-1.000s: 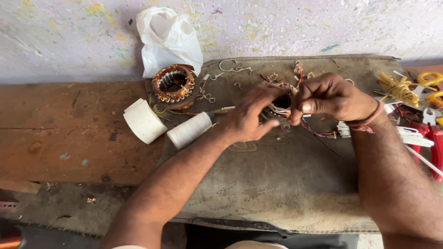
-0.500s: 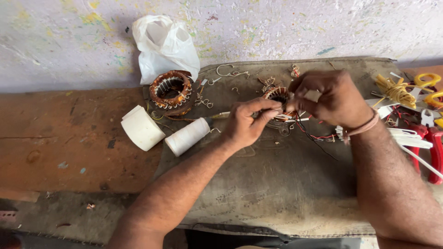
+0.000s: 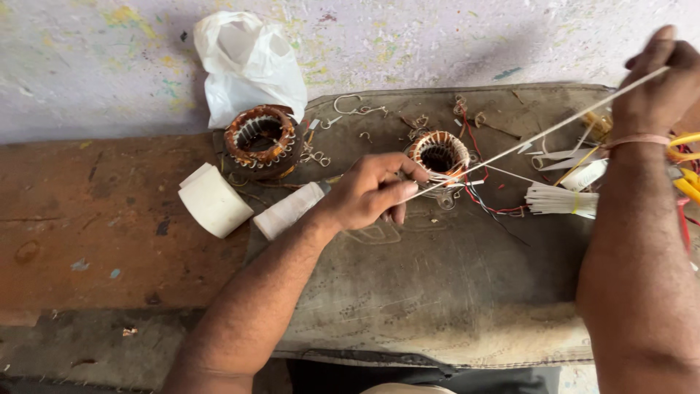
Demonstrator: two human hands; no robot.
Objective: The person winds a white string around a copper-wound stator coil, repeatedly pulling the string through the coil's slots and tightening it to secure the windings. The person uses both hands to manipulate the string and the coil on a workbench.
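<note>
Stator [image 3: 438,155]: small copper-wound ring, orange-brown coils round a dark bore, red and black leads trailing right, sitting on grey mat [image 3: 437,292] near its far edge. Held down by left hand [image 3: 372,191], fingers curled against its near side and pinching white cord [image 3: 539,133]. Cord stretched taut, slanting up-right to right hand [image 3: 656,80], fingers clenched round its far end. Second, larger stator [image 3: 259,138] just off the mat's left corner, before white bag [image 3: 248,62]. Tape roll [image 3: 214,201] and white spool [image 3: 288,210] lying left of the wrist. White strips [image 3: 558,201] right of the stator.
</note>
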